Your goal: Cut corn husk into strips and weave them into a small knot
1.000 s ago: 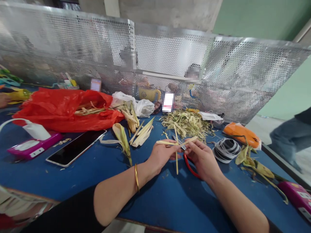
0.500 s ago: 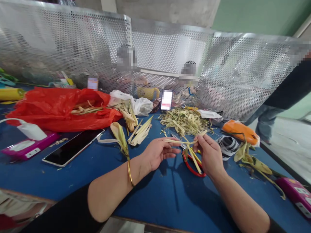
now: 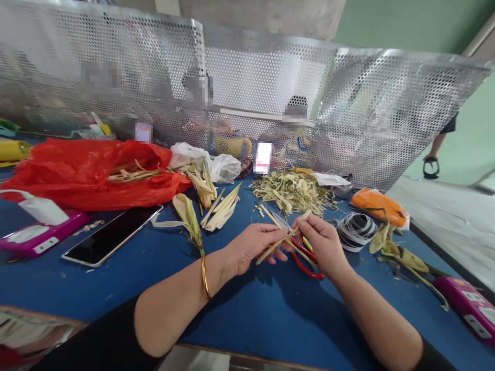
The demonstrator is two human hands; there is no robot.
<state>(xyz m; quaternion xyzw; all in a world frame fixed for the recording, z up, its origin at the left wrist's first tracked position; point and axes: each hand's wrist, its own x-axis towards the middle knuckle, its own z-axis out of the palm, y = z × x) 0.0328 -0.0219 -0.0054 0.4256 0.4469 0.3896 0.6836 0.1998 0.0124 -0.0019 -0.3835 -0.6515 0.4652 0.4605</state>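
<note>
Blue table across the lower frame, perforated metal screen behind it, green wall upper right, grey floor at right

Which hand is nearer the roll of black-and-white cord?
Right. The right hand sits just left of the cord roll; the left hand lies farther left, beyond it.

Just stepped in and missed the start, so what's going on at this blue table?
A person sits at the blue table, holding thin pale husk strips between the left hand and right hand. Red-handled scissors lie under the hands. A heap of husk scraps, a red bag and a phone lie around.
</note>
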